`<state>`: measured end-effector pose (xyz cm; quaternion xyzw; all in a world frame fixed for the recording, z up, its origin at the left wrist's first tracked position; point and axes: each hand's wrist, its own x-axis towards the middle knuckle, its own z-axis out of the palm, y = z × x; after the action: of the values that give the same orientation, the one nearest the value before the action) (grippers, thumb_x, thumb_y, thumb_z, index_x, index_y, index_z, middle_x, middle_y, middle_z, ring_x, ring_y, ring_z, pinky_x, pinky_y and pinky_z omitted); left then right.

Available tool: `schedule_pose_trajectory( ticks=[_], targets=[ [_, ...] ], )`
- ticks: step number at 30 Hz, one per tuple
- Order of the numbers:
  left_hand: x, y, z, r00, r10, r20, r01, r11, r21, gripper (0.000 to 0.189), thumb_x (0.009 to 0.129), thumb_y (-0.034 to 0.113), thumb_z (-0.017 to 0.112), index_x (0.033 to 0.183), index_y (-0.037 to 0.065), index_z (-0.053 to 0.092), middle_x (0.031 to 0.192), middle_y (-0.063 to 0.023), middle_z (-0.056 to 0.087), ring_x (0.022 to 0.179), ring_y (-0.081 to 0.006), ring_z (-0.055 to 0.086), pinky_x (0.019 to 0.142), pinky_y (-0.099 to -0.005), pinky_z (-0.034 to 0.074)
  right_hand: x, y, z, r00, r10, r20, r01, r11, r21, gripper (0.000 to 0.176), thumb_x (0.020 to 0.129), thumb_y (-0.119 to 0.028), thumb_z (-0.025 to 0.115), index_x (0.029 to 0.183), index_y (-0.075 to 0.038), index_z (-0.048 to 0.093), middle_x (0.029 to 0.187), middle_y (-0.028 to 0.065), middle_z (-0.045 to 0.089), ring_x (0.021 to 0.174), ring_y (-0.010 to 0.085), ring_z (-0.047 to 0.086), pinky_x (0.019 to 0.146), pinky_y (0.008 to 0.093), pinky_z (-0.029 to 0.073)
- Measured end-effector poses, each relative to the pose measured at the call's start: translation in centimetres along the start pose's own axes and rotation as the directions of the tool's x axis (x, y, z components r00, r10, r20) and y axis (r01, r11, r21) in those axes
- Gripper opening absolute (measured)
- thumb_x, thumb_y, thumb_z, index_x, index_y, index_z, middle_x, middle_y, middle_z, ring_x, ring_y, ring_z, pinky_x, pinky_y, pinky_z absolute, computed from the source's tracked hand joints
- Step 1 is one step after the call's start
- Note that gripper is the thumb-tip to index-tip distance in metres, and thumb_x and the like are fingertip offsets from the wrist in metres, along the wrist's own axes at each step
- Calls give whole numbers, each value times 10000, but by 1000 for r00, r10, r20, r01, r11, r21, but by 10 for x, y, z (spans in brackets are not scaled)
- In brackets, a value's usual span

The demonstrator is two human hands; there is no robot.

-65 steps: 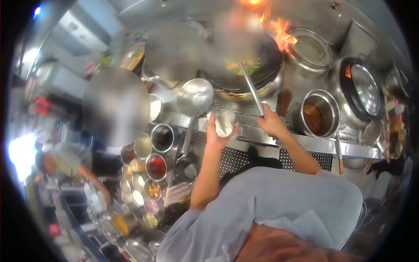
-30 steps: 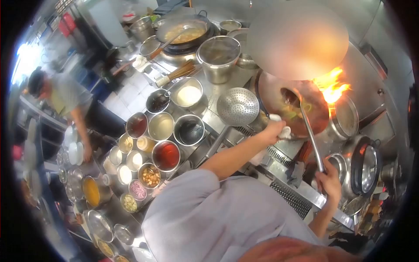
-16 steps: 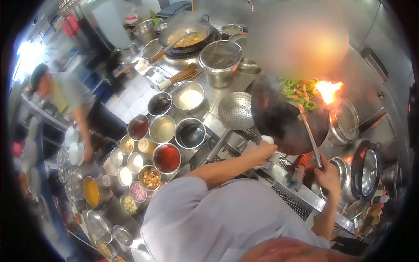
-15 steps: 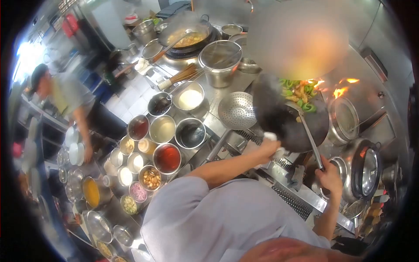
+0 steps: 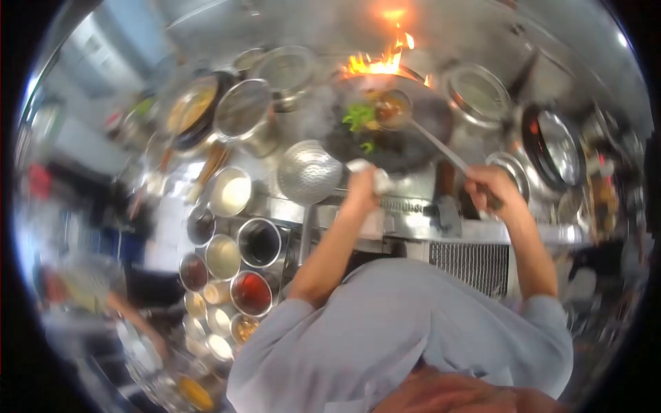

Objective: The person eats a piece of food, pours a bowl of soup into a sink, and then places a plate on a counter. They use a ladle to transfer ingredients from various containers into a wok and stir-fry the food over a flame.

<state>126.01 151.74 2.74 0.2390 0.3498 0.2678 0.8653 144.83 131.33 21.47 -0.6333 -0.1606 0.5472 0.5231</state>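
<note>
My left hand (image 5: 363, 191) is closed round a folded white cloth (image 5: 381, 180) at the near left rim of a dark wok (image 5: 420, 141). My right hand (image 5: 494, 189) grips the handle of a long metal ladle (image 5: 441, 146). Its bowl, over the wok, holds something orange-brown, too blurred to name. Green pepper pieces (image 5: 358, 118) show in the wok left of the ladle bowl. Tall flames (image 5: 375, 65) burn at the wok's far edge. A perforated metal strainer (image 5: 310, 172) lies left of my left hand.
Pots of sauce, among them a red one (image 5: 251, 292) and a black one (image 5: 259, 242), stand to the left. Behind them are a metal pot (image 5: 243, 110) and another wok (image 5: 193, 107). A lidded pan (image 5: 559, 148) stands right. Another person's arm (image 5: 138, 320) reaches in at lower left.
The view has swung right, so the wok now sits nearer the middle. The ladle bowl has risen with orange-brown contents, and the wok appears tilted differently. Flames stand behind the wok.
</note>
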Motion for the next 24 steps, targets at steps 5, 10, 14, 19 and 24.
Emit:
schedule_pose_trajectory(
  ticks=[5,10,14,19,24],
  targets=[
    [-6,43,23,998,61,7,-61,980,187,92,871,122,490,951,85,516,789,-52,575,653,-188,596,528,-340,504,-10,-20,-2,997,62,-37,-57,990,128,150,865,-166,629,866,-47,539,688,26,527,443,90,463,352,238,309],
    [9,-50,-35,814,579,-45,-450,679,580,357,801,49,547,1142,5,449,927,-112,544,719,-195,587,567,-359,515,-11,-34,7,979,79,-189,-96,992,-84,120,831,-58,580,910,8,519,675,62,527,420,143,489,344,289,361],
    [-31,-15,18,910,415,11,-384,832,401,228,811,58,529,1008,-52,498,870,-121,568,696,-196,582,612,-321,507,15,-6,36,982,147,121,-177,941,288,117,834,-75,597,758,-67,507,644,6,519,482,106,489,400,261,371],
    [-43,27,40,998,16,-54,-7,988,154,110,859,97,485,913,17,538,801,-95,581,651,-202,602,527,-369,501,69,53,43,848,-58,527,-428,511,745,136,874,-89,550,962,-15,477,650,-31,467,478,72,435,418,238,341],
    [11,18,10,1000,-13,16,11,996,85,50,853,95,493,884,66,519,746,-58,553,630,-186,583,522,-347,462,78,68,69,908,-50,417,-323,548,771,233,871,-91,546,1074,-13,462,664,-35,467,467,63,415,396,218,309]
  ],
)
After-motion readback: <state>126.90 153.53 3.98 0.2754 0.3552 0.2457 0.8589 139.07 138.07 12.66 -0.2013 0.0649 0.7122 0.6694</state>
